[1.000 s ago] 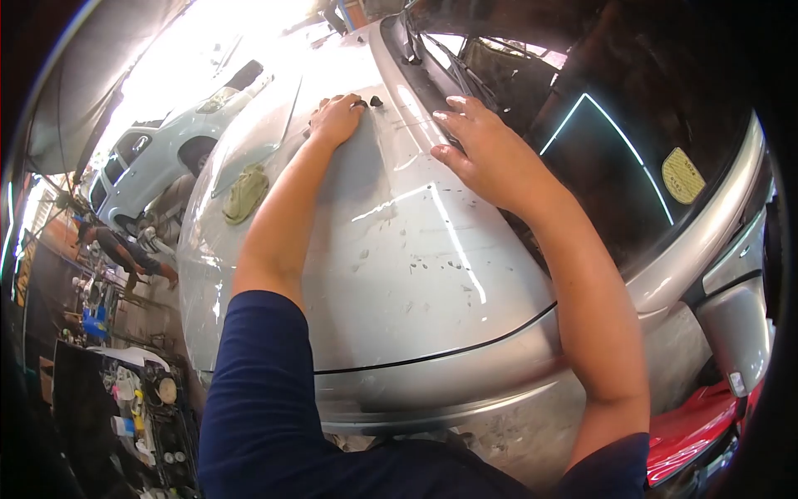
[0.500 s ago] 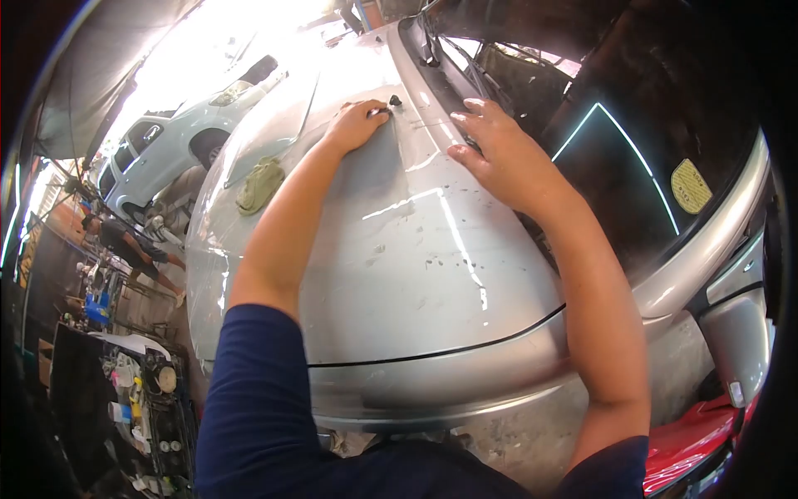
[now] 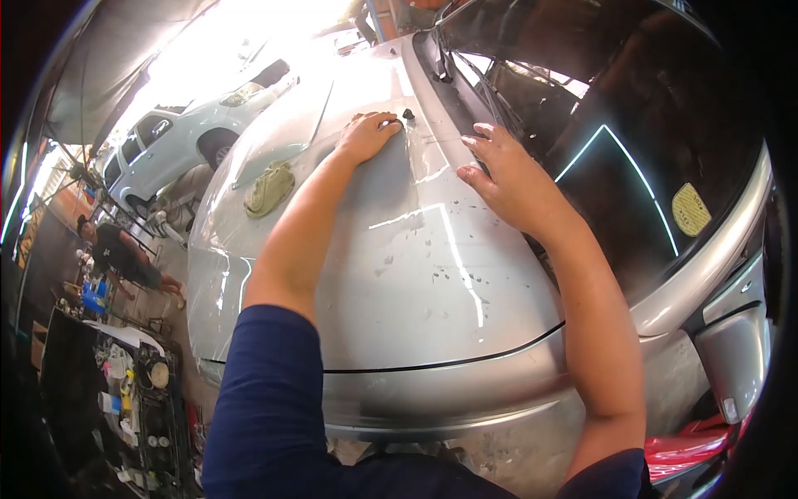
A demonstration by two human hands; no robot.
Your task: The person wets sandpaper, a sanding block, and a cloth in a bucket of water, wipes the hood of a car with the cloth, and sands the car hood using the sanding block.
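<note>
A silver car hood [image 3: 357, 308] fills the middle of the head view, with wet patches and scattered drops on it. My left hand [image 3: 366, 138] rests on the hood, fingers curled together over a small dark thing I cannot make out. Just beyond its fingertips is a small black washer nozzle [image 3: 407, 114]. My right hand [image 3: 505, 176] is held over the hood near the windshield's lower edge, fingers apart and nothing in them; whitish residue shows on its fingertips. To the left of my left forearm, a crumpled green cloth [image 3: 269, 190] lies on the hood.
The dark windshield [image 3: 615, 183] and wiper [image 3: 490, 96] are at the right, with a side mirror [image 3: 731, 358] below. Another person [image 3: 125, 254] is at the left, near a pale pickup [image 3: 174, 150]. A cluttered rack of supplies [image 3: 154, 399] stands lower left.
The view has shifted slightly, so the hood and both hands appear a little lower. My left hand stays by the nozzle, and my right hand remains raised with spread fingers.
</note>
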